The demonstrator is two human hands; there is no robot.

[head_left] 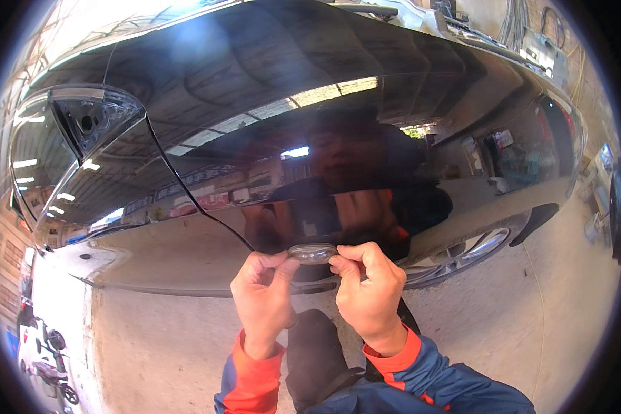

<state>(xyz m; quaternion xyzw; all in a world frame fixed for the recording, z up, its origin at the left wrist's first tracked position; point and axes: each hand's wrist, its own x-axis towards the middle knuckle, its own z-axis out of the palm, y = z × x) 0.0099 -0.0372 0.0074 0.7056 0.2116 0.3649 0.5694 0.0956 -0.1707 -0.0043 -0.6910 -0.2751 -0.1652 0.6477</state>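
Between both hands is a small oval light (312,253) with a clear, glossy lens, resembling a car's side marker light. My left hand (263,290) pinches its left end between thumb and fingers. Its right end is pinched the same way by my right hand (370,286). The light lies level, close in front of the glossy black car's side panel (255,159). Whether it touches the panel, I cannot tell. Behind the light, the panel surface is hidden.
A dark panel seam (179,179) runs down towards my left hand. At the far left is a black triangular piece (96,123) beside the car's window. A wheel (472,252) sits low on the right, above the concrete floor (165,338). Scooters (52,362) stand at the lower left.
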